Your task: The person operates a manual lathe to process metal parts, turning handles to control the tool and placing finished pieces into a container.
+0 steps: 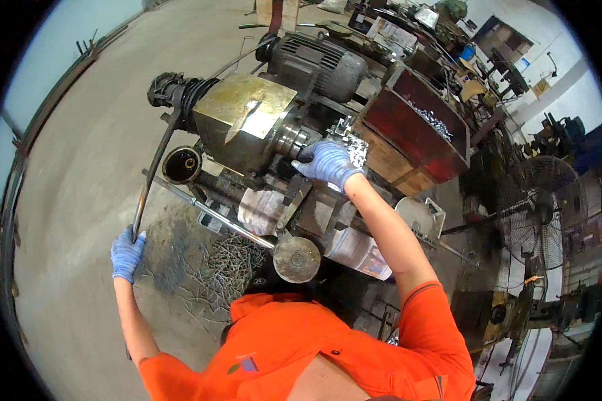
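My left hand (128,254), in a blue-and-white knit glove, is wrapped round the lower end of a long dark lever (152,172). The lever slants up to the rear of a lathe-like machine headstock (237,113). My right hand (328,164), gloved alike, is curled beside the shiny metal chuck (291,141). Its thumb and fingers point left toward the chuck's front; whatever they hold there is hidden. Just past that hand lies a patch of bright small metal pieces (356,150). A wooden-handled flat tool (242,122) rests on the headstock's brassy top.
A dark red bin (415,120) with small metal parts stands to the right of the machine. An electric motor (318,63) sits behind. A long bar (214,214) ends at a round metal disc (296,259) before me. Metal pins (227,271) are heaped on the floor. A fan (538,210) stands right.
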### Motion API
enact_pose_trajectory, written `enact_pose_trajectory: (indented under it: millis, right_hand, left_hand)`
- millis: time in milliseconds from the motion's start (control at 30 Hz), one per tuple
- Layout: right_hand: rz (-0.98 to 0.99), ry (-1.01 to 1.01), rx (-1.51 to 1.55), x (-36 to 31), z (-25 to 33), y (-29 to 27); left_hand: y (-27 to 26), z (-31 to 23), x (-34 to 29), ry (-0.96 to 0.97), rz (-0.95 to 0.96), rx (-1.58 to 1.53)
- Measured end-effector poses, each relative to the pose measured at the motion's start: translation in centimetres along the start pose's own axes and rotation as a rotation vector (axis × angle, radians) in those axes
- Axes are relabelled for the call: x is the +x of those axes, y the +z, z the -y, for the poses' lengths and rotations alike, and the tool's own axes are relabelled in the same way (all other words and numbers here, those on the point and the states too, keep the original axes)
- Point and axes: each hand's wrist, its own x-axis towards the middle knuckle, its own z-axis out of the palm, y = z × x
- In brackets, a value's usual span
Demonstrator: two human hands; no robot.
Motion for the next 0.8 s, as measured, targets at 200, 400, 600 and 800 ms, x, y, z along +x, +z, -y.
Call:
enact_pose_trajectory:
  millis: [200,400,600,800]
  right_hand:
    - [0.097,0.018,-0.109,0.8,0.2,-1.2]
    - [0.044,0.01,-0.148,0.7,2.2,-2.3]
    - [0.046,0.026,-0.177,1.2,0.9,-0.8]
    - [0.019,0.04,-0.117,1.6,0.9,-0.4]
  left_hand:
    - [-0.9,2.5,-3.2,-0.051,0.101,0.011]
    - [0.9,4.1,-4.0,-0.175,0.038,-0.015]
    - [0.7,10.2,3.3,0.079,-0.17,0.425]
    - [-0.2,16.2,10.4,0.235,-0.337,0.583]
